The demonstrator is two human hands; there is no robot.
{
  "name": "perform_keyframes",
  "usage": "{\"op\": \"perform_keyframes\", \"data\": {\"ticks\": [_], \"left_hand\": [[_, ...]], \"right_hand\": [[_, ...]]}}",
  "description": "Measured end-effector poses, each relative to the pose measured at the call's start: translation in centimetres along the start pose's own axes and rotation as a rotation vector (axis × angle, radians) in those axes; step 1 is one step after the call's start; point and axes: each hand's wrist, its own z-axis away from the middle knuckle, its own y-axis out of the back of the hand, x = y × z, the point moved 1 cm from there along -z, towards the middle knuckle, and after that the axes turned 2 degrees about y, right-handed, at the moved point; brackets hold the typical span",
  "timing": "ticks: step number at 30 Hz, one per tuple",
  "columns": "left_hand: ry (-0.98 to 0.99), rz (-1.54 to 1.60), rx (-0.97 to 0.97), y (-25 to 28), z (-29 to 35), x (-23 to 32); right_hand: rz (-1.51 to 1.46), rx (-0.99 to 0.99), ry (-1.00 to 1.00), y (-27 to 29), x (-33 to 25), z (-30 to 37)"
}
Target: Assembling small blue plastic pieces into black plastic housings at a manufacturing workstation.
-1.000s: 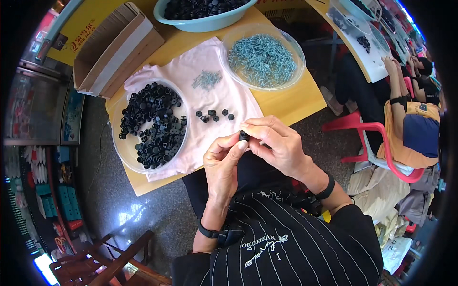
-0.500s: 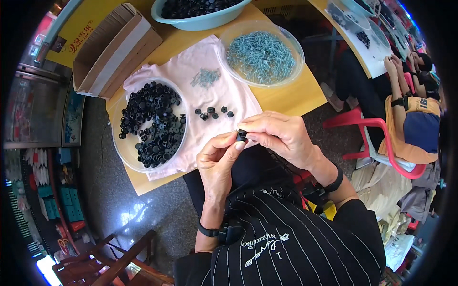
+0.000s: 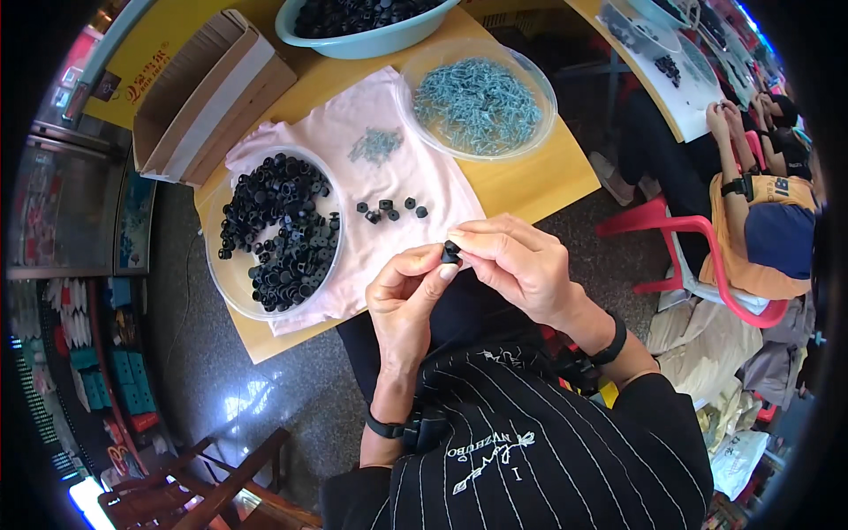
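Note:
My left hand (image 3: 405, 296) pinches a small black plastic cap (image 3: 450, 251) between thumb and fingertips, just above the near edge of the pink cloth (image 3: 371, 256). From the other side my right hand (image 3: 517, 265) grips the same cap by its top. Whether a screw sits inside it is hidden by my fingers. Beyond my hands lie several loose black hexagonal pieces (image 3: 391, 210) on the cloth, with a small heap of screws (image 3: 375, 146) farther off. To the left stands a clear round tray (image 3: 212, 256) holding many black caps (image 3: 281, 221).
At the back right a clear round tub (image 3: 549, 124) holds many screws (image 3: 477, 102). Behind it, a pale blue basin (image 3: 371, 46) contains black parts. A cardboard box (image 3: 208, 97) occupies the table's far left. Rightward are a red chair (image 3: 707, 230) and a seated person (image 3: 768, 212).
My right fingers have shifted slightly on the cap, and its tilt looks a little different. Both hands still grip it. The table scene has drifted slightly left in the view.

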Motion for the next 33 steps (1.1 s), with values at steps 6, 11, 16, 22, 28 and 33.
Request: {"op": "perform_keyframes", "data": {"ticks": [6, 11, 16, 22, 28, 33], "left_hand": [[-0.067, -0.160, -0.029, -0.3, 0.3, 1.1], [-0.135, -0.281, -0.064, 0.0, 0.2, 1.4], [-0.178, -0.393, -0.108, -0.3, 0.3, 1.6], [-0.226, -0.362, -0.122, -0.5, 1.2, 1.8], [-0.154, -0.259, -0.163, -0.9, 2.0, 1.9], [-0.275, -0.508, -0.236, -0.6, 2.5, 2.6]], "right_hand": [[-0.053, 0.019, -0.007, -0.2, -0.2, 0.1], [-0.289, -0.089, -0.227, 0.9, -0.1, -0.5], [-0.471, -0.191, -0.389, 2.0, 0.0, -1.1], [-0.360, -0.164, -0.209, 2.1, -0.9, -0.5], [-0.667, -0.085, -0.422, 1.9, -1.8, 1.1], [-0.599, -0.088, -0.378, 2.1, -2.7, 1.4]]}}
